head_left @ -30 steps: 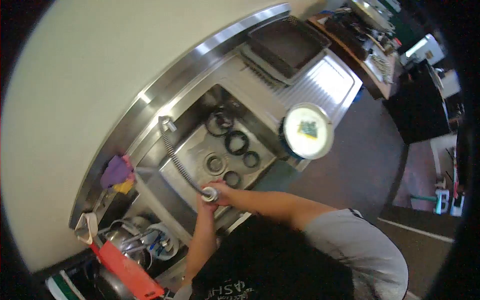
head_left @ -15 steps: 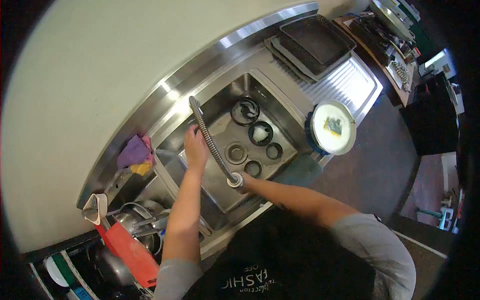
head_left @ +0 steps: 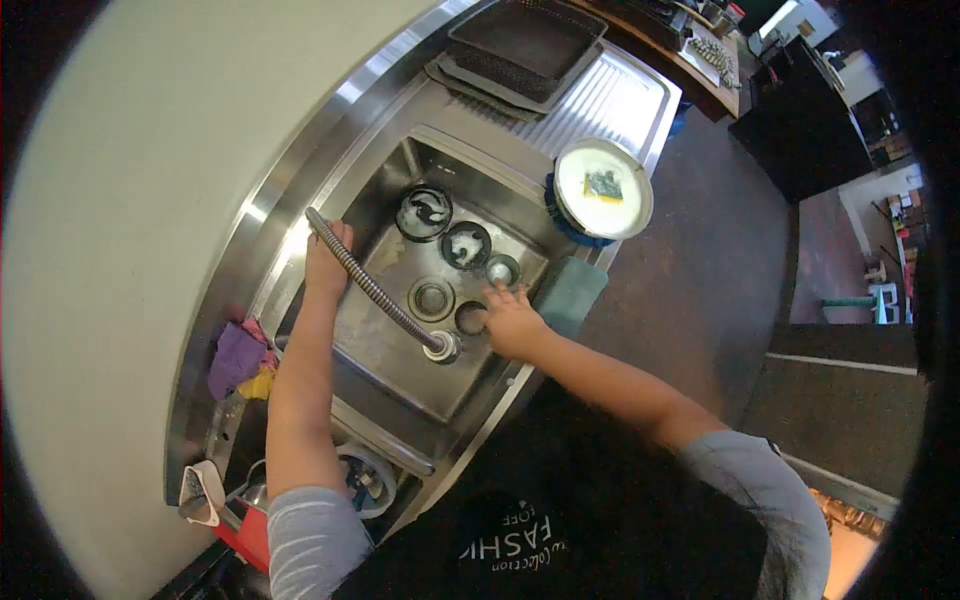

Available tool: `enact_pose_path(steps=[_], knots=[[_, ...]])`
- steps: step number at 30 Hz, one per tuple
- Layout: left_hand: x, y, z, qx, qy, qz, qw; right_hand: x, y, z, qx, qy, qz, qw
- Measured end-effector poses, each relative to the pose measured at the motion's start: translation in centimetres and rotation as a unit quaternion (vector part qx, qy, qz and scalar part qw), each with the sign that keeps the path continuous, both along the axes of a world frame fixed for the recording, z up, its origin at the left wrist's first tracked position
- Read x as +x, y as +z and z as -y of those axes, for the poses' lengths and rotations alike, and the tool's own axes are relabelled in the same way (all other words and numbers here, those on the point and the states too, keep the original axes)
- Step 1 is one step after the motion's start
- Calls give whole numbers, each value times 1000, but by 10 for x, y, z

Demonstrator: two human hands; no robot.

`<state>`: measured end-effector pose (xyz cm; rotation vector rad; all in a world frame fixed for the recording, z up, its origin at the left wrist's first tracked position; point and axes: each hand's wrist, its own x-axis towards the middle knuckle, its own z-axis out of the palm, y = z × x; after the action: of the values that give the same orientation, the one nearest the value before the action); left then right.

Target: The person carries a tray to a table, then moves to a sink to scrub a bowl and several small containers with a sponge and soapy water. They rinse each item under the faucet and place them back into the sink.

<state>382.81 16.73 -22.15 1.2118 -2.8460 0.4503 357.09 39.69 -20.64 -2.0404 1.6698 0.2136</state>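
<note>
My left hand (head_left: 328,262) is at the sink's back rim, beside the base of the flexible metal hose (head_left: 375,290); its fingers are partly hidden behind the hose. My right hand (head_left: 512,318) reaches over the sink (head_left: 400,355) with fingers spread, near a small round container (head_left: 503,270) and a small dark ring (head_left: 471,318). Two larger black round pieces with suds, one (head_left: 424,213) farther back and one (head_left: 466,246) nearer, lie on the sink floor. The hose's spray head (head_left: 441,348) hangs over the sink, in neither hand. A round drain (head_left: 431,299) shows between them.
A white-topped round tub (head_left: 603,205) with a sponge (head_left: 604,186) stands at the sink's right corner. Dark trays (head_left: 525,45) lie on the drainboard. A green cloth (head_left: 570,295) hangs over the front edge. Purple and yellow cloths (head_left: 236,360) lie at the left.
My right hand has let go of the spray head and moved to the small round pieces. My left hand has moved to the sink's back rim. The view has shifted.
</note>
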Motion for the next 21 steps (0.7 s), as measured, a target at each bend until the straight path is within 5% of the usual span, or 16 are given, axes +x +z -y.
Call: enact_pose_path(steps=[4, 8, 16, 21], knots=[[-18, 23, -4, 36, 0, 107, 994, -8, 0, -10, -12, -33, 12, 999], [-22, 16, -2, -54, -37, 136, 989, -18, 10, -14, -22, -58, 44, 997], [-57, 42, -12, 32, 35, 365, 930, -88, 28, -47, -120, -62, 175, 975], [-32, 49, -35, 14, -53, 67, 996, -215, 114, -129, -61, -156, 104, 980]])
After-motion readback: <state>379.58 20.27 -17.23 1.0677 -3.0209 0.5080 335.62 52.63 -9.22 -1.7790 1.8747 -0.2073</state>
